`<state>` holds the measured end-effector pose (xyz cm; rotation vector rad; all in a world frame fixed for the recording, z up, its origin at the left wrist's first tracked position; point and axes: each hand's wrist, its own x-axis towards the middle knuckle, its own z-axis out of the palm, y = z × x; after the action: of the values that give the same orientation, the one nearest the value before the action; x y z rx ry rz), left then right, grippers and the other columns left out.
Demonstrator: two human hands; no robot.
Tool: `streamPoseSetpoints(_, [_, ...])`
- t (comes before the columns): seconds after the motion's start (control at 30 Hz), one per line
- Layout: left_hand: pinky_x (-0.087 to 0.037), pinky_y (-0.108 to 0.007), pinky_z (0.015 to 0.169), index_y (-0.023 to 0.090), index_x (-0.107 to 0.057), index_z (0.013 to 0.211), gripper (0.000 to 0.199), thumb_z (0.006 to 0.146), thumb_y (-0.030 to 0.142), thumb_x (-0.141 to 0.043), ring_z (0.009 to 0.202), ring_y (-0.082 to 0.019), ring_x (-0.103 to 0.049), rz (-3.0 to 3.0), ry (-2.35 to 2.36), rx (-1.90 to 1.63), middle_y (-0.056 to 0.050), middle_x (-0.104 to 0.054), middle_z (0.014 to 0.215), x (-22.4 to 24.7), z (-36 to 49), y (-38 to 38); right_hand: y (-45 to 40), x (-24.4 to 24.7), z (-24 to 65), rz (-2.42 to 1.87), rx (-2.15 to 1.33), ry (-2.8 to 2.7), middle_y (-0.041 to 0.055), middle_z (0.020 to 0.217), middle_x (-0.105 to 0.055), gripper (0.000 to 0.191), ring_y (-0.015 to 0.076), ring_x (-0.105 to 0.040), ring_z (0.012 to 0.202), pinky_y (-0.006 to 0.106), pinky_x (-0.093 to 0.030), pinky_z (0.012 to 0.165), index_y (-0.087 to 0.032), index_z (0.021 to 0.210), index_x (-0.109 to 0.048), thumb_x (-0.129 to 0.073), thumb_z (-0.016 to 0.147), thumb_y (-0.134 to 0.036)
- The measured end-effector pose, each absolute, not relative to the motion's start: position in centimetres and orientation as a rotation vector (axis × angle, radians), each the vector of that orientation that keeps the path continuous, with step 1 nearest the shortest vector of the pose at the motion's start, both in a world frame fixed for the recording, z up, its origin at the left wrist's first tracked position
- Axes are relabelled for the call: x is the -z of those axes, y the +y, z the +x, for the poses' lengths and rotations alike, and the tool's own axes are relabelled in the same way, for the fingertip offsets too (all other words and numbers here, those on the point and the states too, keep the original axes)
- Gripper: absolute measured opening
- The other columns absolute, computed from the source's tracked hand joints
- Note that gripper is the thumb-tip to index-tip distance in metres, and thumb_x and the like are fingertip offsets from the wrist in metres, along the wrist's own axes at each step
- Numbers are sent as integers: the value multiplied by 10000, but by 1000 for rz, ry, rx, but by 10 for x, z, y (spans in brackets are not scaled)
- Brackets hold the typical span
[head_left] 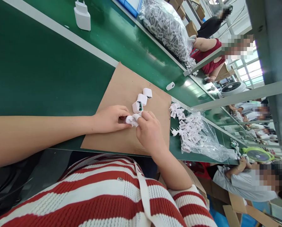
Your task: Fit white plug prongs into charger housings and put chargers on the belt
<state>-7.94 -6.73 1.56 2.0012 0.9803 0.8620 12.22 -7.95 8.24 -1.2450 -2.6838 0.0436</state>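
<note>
My left hand [112, 118] is closed around a small white charger part [129, 119], mostly hidden by the fingers. My right hand [151, 130] pinches another white plastic piece, seemingly a plug cover [136, 118], against it; the two pieces touch or nearly touch. Just beyond my fingers, three white charger housings stand in a slanting row on a brown cardboard sheet [122, 85]. The nearest housing [137, 107] shows a green circuit board in its open end. Behind it are a middle housing [142, 99] and a far housing [147, 92].
Right of the cardboard, white plug covers [190, 130] spill from a clear bag [214, 145]. One white piece [170, 86] lies on the green bench [60, 78]; a plug adapter [82, 15] stands far left. Across stands a full bag [164, 28]. Co-workers sit beyond a metal frame [237, 96].
</note>
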Motion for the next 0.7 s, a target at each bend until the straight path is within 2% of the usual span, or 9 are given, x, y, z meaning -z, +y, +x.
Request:
streamPoseSetpoints(0.27, [-469, -287, 724, 186, -735, 841, 266, 903, 434, -662, 776, -184, -614, 1970, 998, -808, -49, -646, 885, -14, -81, -68, -76, -99, 115, -1296, -1, -2772, 51, 788, -527, 222, 217, -460, 758, 334, -352, 662, -217, 715, -549, -533, 773, -3])
streamPoseSetpoints(0.7, [-475, -296, 748, 189, -745, 846, 285, 899, 458, -665, 788, -186, -618, 1916, 1035, -821, -51, -650, 895, -13, -79, -68, -79, -85, 120, -1227, 124, -2728, 54, 820, -545, 212, 224, -461, 797, 346, -348, 669, -216, 762, -572, -532, 846, -26])
